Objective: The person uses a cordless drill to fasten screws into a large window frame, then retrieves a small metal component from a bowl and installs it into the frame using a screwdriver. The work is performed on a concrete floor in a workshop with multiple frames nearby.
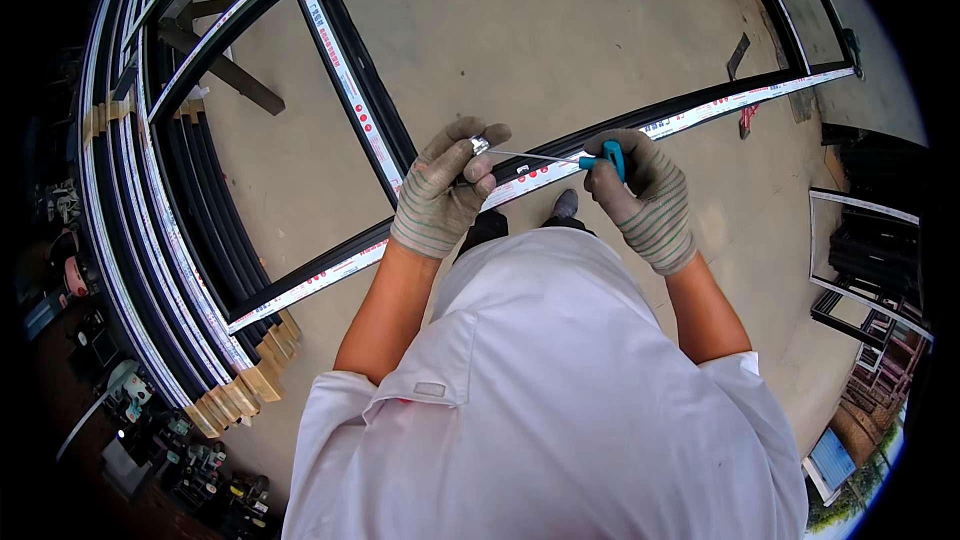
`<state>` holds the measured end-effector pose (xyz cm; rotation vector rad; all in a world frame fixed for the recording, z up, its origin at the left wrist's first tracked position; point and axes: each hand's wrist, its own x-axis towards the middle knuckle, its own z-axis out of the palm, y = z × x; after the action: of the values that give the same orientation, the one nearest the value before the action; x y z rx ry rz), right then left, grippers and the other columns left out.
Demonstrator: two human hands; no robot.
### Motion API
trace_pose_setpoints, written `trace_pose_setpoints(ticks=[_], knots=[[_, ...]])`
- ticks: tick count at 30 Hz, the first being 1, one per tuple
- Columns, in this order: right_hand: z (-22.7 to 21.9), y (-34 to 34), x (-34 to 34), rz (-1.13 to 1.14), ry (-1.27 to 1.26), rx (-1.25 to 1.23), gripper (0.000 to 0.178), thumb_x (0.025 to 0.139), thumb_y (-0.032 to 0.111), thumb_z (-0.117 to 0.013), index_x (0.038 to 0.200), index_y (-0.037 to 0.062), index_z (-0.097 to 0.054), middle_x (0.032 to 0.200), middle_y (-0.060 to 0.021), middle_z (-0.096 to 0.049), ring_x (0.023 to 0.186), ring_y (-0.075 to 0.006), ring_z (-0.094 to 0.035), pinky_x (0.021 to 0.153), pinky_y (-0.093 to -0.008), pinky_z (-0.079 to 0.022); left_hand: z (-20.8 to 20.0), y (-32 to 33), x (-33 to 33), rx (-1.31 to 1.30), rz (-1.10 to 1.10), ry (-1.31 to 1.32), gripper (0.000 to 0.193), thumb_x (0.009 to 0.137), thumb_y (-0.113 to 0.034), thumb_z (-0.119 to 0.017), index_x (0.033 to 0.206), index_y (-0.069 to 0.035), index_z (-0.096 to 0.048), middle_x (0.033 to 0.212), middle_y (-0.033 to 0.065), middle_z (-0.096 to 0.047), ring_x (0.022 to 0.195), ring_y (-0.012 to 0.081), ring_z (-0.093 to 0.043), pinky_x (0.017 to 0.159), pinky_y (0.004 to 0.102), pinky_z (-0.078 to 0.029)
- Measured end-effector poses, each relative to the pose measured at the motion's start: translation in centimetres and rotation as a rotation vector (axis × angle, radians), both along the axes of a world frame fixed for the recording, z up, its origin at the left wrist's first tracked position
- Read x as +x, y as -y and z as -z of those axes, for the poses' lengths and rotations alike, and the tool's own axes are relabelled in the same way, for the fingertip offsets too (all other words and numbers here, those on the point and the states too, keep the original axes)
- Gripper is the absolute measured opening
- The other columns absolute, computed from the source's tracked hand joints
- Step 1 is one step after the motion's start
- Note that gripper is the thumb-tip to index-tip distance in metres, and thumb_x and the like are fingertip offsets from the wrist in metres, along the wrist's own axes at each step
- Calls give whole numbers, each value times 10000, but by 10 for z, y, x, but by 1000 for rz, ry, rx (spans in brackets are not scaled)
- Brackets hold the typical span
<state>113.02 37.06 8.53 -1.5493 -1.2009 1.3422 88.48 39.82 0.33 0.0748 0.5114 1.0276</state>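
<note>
My left hand, in a grey-green striped work glove, pinches a small shiny metal fitting between thumb and fingers. In my right hand, gloved the same way, is a screwdriver with a teal handle. Its thin shaft points left, and the tip meets or nearly meets the fitting; I cannot tell if it is seated in it. Both hands are above the near rail of a large black window frame, whose faces carry white printed protective film. The fitting's exact kind is too small to make out.
Several long film-covered profiles with wooden blocks at their ends are stacked at the left. Machinery stands at the lower left. More black frames lean at the right. My shoe is on the concrete floor below the frame.
</note>
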Motion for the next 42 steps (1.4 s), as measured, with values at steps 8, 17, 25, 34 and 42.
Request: trace_pose_setpoints(ticks=[8,17,25,34,42], knots=[[0,12,59,29,34,135,203,943,108,-662,1126,21,-667,826,13,-646,737,-65,-573,719,-253,-505,-8,9,74,-9,-67,220,314,1049,-42,-527,1345,1,-622,1401,218,-584,698,86,-471,657,257,-477],[-6,31,152,109,49,198,207,939,75,-662,1140,23,-660,816,-2,-649,721,-66,-583,692,-252,-511,-19,12,178,-3,-54,263,314,1067,-60,-481,1341,-4,-625,1412,201,-587,664,84,-486,667,269,-512],[3,46,225,223,76,225,225,937,63,-668,1159,26,-658,852,-20,-687,734,-68,-599,715,-252,-523,-18,7,258,-6,15,237,297,1081,-78,-467,1321,-35,-636,1405,171,-603,642,75,-493,661,256,-508],[13,55,263,239,263,403,228,937,57,-688,1156,16,-640,840,-46,-704,707,-101,-662,654,-266,-541,-23,-10,313,69,97,50,282,1082,-88,-492,1313,-109,-652,1419,127,-601,650,71,-508,682,259,-509],[14,34,264,460,-244,-92,296,1045,241,-609,1177,-23,-606,917,-124,-715,773,-163,-694,719,-307,-578,-25,-53,332,155,218,-73,313,1086,-90,-491,1364,-151,-621,1435,108,-575,664,68,-492,706,264,-531]])
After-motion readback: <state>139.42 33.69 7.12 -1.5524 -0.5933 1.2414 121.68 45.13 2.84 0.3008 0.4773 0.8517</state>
